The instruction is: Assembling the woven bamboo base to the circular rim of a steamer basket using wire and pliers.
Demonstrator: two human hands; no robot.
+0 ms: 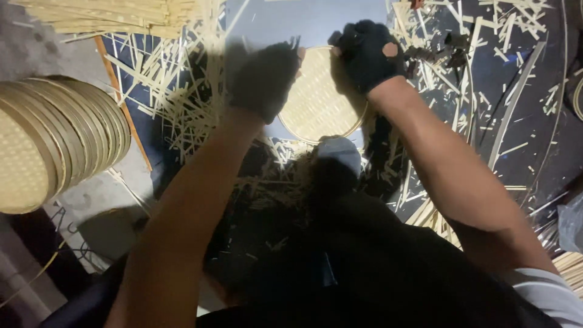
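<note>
A round woven bamboo tray (319,97) stands between my hands at the upper middle. My left hand (264,76), in a black glove, grips the tray's left rim. My right hand (364,54), also in a black glove with a hole in it, grips the tray's upper right rim. The tray's lower edge rests near my knee (340,155). Both forearms reach forward over my dark lap.
A stack of finished woven bamboo trays (54,143) lies on its side at the left. Bamboo strips and offcuts (176,91) litter the dark floor. A bundle of long bamboo slats (109,15) lies at the top left. Dark tools (449,51) lie at the upper right.
</note>
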